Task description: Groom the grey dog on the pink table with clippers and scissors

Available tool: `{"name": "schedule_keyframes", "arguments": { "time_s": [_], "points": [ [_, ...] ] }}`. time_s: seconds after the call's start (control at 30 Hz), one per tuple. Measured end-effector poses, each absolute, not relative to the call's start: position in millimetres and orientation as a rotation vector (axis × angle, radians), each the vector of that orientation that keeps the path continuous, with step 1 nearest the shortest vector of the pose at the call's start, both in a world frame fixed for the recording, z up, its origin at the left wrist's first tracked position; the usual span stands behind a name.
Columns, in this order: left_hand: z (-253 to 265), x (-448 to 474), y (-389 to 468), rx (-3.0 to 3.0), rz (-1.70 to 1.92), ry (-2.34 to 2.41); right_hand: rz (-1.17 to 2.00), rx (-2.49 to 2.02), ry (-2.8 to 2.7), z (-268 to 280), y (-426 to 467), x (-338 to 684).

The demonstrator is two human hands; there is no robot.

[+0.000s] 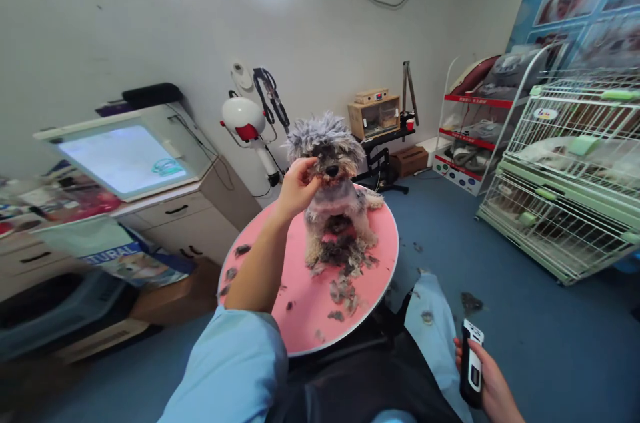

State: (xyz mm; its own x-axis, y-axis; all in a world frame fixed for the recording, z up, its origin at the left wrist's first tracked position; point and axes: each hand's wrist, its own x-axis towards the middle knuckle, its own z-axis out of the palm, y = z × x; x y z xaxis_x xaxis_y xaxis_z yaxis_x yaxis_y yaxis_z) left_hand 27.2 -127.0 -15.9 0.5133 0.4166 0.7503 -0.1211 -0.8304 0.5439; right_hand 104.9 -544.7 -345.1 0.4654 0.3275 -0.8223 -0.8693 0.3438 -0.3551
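Observation:
A small grey curly-haired dog [336,213] sits upright on a round pink table [300,303], facing me. My left hand [299,188] reaches up to the side of its muzzle, with thumb and fingers pinched together on the fur there. Part of the dog's cheek is hidden behind these fingers. Low at the right, away from the table, my right hand [487,376] is wrapped round black-and-white hair clippers [471,363], their head pointing up. Cut fur [344,296] lies in clumps round the dog's front paws and across the tabletop.
White wire cages [565,196] and a wheeled shelf rack [473,136] stand at the right. At the left are a cabinet [195,223], a box with a lit window [120,156] and a pet food bag [130,259]. More fur [471,303] lies on the blue floor.

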Motion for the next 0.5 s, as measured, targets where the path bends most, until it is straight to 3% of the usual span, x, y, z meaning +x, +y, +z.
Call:
{"name": "schedule_keyframes", "arguments": {
  "time_s": [0.2, 0.37, 0.5],
  "points": [
    [-18.7, 15.8, -132.3, 2.453, 1.31, 0.434, 0.914, -0.916, 0.729, -350.0, -537.0, 103.5],
    [19.7, 21.4, -144.8, 2.632, 1.55, 0.426, 0.87, -1.062, 0.642, -346.3, -536.5, 107.5],
    [35.2, 22.9, -186.1, 3.078, 1.038, 0.42, 0.714, -1.156, 0.564, -333.6, -540.9, 95.5]
  ]
}}
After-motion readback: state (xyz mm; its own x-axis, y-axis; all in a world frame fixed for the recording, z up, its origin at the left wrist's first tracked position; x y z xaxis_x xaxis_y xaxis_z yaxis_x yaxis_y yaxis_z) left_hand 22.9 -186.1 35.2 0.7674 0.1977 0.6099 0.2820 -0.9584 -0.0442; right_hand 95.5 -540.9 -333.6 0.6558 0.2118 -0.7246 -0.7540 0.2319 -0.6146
